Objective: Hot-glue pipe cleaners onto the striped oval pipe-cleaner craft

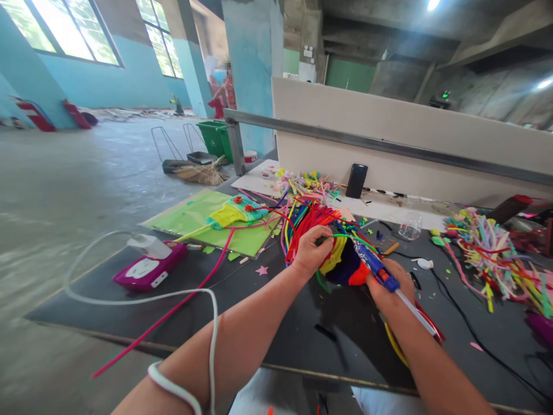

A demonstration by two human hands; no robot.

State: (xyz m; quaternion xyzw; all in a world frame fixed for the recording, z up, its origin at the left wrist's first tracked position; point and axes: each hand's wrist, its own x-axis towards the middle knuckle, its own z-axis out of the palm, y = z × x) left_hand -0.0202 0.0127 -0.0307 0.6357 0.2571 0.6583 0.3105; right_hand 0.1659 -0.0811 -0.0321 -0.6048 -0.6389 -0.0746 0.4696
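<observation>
1. Fingers of the left hand [310, 251] pinch a green strand [341, 236] at a yellow-and-purple fuzzy piece [344, 266], on the wearer's side of the black phone [356, 180].
2. Partly hidden right hand [396, 283] closes its fingers on a blue glue gun [375, 265], nearer than the phone.
3. Red stems [309, 222] crowd the surface [306, 334] left of the phone.

Craft workshop in hall: raw grey concrete ceiling [415, 26]; red cylindrical fire extinguishers [38, 116]; black surface [302, 334] strewn with multicoloured fuzzy stems [496, 253]; blue plastic glue gun [375, 265].
</observation>
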